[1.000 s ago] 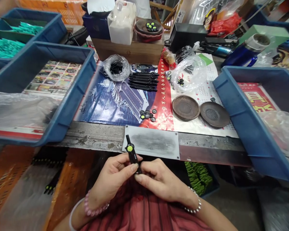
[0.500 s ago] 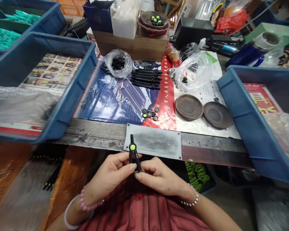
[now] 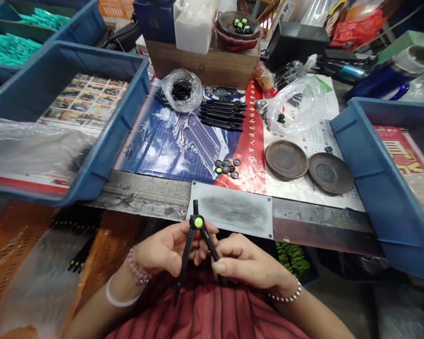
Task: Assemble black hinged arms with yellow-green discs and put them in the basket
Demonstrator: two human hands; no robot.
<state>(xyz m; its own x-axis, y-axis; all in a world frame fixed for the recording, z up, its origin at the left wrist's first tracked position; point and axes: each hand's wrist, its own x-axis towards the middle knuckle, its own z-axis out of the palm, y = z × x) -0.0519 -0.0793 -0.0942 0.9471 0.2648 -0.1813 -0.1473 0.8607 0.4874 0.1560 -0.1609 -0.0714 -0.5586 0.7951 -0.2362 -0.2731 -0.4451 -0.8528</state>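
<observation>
In front of my lap is a black drawing compass [image 3: 198,222] with a round yellow-green hub, its short handle pointing up and its two legs spread apart. My left hand [image 3: 159,250] holds it from the left, thumb against the left leg and fingers behind the hinge. With thumb and fingers, my right hand [image 3: 249,264] pinches the right leg lower down. The left leg's tip hangs free over the red striped clothing. Beyond the hands, small round black discs [image 3: 226,169], one with a yellow-green face, lie on the table beside a row of black compass parts [image 3: 222,115].
A grey metal plate [image 3: 231,209] is fixed at the table edge. Two brown dishes [image 3: 286,160] stand to its right. Blue bins [image 3: 102,155] flank the table on both sides. A plastic-wrapped bundle [image 3: 182,90] and a clear bag [image 3: 300,106] lie farther back.
The compass legs have swung from nearly together to wide apart. My left thumb has moved left with one leg, while my right hand has shifted slightly right with the other.
</observation>
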